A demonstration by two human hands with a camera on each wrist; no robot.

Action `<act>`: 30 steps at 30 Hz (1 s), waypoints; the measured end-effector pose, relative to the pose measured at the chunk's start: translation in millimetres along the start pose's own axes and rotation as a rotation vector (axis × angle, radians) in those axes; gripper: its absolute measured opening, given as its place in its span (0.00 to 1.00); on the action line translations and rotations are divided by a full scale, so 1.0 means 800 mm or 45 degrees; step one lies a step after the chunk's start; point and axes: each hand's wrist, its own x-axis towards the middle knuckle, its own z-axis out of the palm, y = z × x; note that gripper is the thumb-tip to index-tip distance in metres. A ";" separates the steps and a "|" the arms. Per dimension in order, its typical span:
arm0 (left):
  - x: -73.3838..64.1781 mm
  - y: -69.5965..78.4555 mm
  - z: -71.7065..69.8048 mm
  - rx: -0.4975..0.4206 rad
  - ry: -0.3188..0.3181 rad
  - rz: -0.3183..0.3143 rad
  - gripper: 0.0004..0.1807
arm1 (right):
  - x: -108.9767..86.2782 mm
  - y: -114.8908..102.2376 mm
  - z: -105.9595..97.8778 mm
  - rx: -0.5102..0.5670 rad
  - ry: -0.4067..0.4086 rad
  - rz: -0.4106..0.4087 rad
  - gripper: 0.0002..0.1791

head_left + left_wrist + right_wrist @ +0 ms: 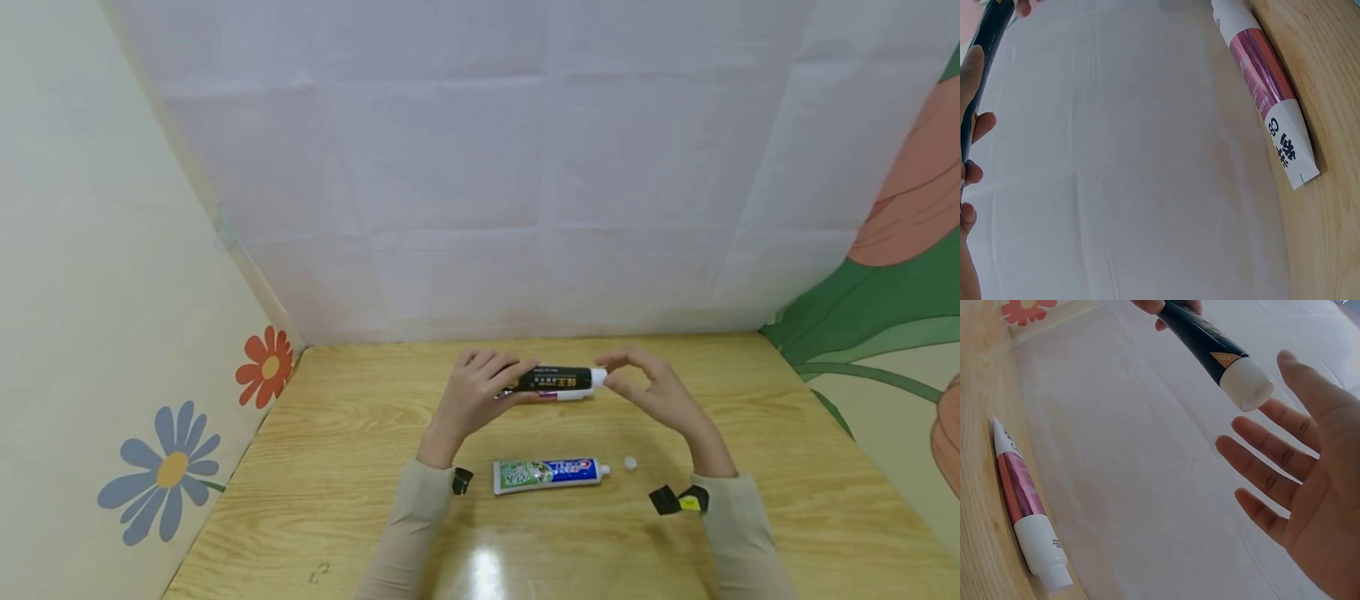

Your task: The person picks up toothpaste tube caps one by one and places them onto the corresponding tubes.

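Tubes, three: one black tube (558, 379), raised above the surface (337, 467), pinched in the left hand's (476, 392) grip; one pink tube (1266, 75), partly hidden behind it in the head view; one green tube (525, 475), lying uncapped nearer the person. Loose cap (631, 463), one, just beside the green tube's nozzle. Right hand (663, 400), one: grip spread about the black tube's white cap (1246, 384); contact cannot be told. Sheet (525, 167), one, hangs behind.

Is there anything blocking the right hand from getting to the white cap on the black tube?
Nothing visible is in the way: the right hand is right beside the white cap, and the left hand grips the black tube farther back, leaving the cap uncovered.
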 end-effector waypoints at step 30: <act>0.000 0.000 0.001 -0.004 0.013 0.008 0.29 | -0.003 -0.001 0.001 0.027 -0.027 0.000 0.14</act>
